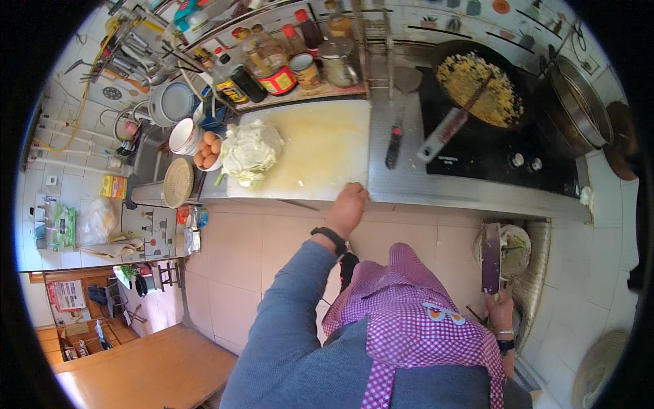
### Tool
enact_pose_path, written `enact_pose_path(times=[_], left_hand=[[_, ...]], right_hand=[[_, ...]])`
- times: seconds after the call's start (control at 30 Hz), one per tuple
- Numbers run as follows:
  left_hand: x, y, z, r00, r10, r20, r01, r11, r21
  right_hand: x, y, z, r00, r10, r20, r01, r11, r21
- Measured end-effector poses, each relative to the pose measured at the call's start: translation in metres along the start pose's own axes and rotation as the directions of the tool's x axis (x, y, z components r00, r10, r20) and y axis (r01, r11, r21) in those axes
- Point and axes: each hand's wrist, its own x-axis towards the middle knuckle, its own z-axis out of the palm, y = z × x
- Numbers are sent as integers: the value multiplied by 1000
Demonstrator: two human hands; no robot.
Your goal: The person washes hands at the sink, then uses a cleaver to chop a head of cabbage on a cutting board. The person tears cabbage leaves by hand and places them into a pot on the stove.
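Observation:
My left hand (350,204) reaches forward, its curled fingers at the near right corner of the white cutting board (322,148). A whole cauliflower (251,152) lies at the board's left side, with a few small pale bits on the bare part. Low at my right side, my right hand (499,307) grips a cleaver (491,258) whose broad blade is upright beside the opening of a waste bin (516,253) holding green and pale scraps. The cleaver's handle is mostly covered by my fingers.
A black wok (480,84) with yellow crumbly food and a spatula (443,135) stands on the stove, beside a steel pot (572,112). A turner (394,145) lies on the counter. Left are eggs (208,148) in a bowl and a wicker basket (178,182); bottles (271,61) line the shelf.

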Motion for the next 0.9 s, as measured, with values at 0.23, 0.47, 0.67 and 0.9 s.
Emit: enact_pose_path(times=[0.23, 0.47, 0.67, 0.9], left_hand=[[24, 109, -23, 969, 196, -151, -238, 575, -783], [-68, -115, -148, 763, -630, -141, 422, 653, -629], [-95, -218, -203, 673, -524, -522, 388, 851, -354], [-52, -258, -192, 623, -695, -360, 482, 703, -523]], right_hand=[[-24, -88, 58, 966, 80, 244, 11, 936, -353], [-10, -179, 157, 939, -58, 338, 149, 956, -251], [29, -271, 249, 805, -482, 345, 551, 823, -136], [107, -322, 327, 813, -207, 544, 184, 978, 97]])
